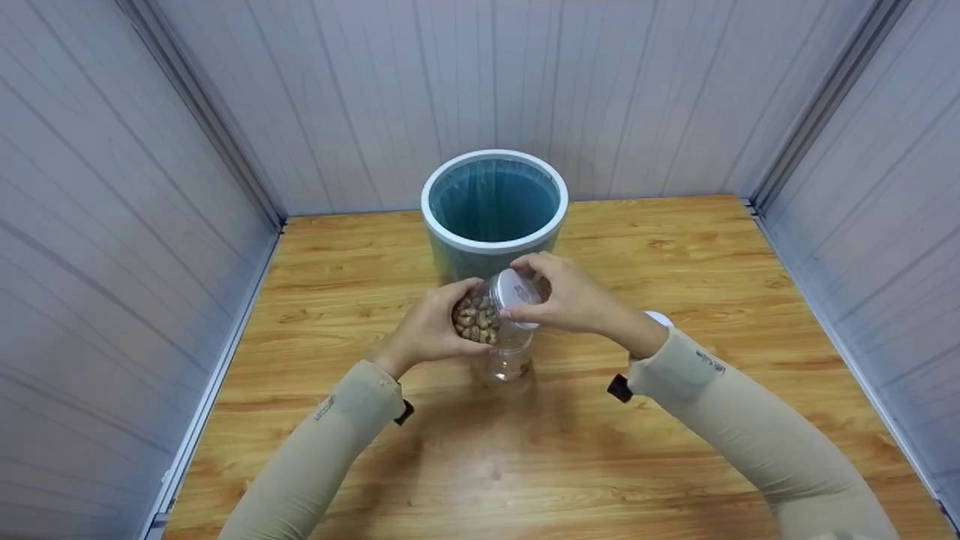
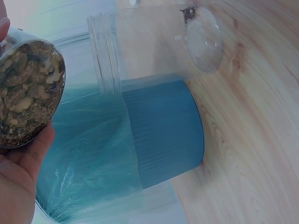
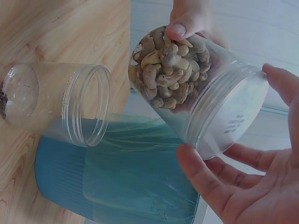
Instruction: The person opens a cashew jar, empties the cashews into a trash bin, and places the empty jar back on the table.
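Left hand (image 1: 431, 326) grips the cashew jar (image 1: 480, 315) by its base, tilted. Right hand (image 1: 574, 296) curls its fingers round the white lid (image 1: 517, 296), seemingly mid-unscrewing (lid still on). Empty jar (image 1: 510, 360) stands open just below both hands; nothing poured yet.

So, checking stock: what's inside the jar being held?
The jar holds cashews, filling its bottom part. The lid is on; the left hand hides some.
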A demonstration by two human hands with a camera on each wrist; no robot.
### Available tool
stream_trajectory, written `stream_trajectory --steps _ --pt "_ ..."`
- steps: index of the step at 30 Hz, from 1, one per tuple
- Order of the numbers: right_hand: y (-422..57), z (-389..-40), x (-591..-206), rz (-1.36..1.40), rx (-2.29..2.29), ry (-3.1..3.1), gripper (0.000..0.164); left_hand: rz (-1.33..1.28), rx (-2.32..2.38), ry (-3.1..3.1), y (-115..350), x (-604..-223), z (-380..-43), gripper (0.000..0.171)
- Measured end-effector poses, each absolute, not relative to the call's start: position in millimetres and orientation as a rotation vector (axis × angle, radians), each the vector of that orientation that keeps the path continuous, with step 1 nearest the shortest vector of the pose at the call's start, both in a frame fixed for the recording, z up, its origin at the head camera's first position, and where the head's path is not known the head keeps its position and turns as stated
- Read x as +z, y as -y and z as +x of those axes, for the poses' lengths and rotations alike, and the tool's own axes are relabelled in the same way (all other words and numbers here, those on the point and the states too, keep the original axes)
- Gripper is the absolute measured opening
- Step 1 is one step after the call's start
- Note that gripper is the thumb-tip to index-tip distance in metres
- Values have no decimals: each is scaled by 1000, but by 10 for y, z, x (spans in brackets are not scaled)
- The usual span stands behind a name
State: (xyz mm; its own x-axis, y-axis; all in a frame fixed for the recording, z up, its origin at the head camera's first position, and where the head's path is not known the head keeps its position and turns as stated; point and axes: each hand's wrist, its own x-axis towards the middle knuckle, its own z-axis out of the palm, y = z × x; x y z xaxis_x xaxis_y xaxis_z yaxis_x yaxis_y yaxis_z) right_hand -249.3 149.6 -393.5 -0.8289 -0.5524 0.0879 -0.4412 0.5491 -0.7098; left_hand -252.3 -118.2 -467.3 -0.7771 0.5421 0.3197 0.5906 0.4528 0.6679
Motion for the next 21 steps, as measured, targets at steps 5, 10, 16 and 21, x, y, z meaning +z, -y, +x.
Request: stream_trajectory --steps 5,10,16,21 --pt "-1529 -2510 -3931 -1026 -1177 -2561 77 -1026 -1238 2626 1187 -4672 -2519 92" --pt "-1550 -2519 -3941 -1135 -1211 -2484 79 -1028 -1250 2620 1184 -4676 -2522 91" --pt "-1556 -2516 -3937 -1190 -1203 -2454 81 -1004 -1264 2640 1184 -4678 -2520 91" --pt "-1573 -2507 -3936 -1159 -1198 -2462 89 -1012 -1254 2628 1181 -4684 -2519 89"
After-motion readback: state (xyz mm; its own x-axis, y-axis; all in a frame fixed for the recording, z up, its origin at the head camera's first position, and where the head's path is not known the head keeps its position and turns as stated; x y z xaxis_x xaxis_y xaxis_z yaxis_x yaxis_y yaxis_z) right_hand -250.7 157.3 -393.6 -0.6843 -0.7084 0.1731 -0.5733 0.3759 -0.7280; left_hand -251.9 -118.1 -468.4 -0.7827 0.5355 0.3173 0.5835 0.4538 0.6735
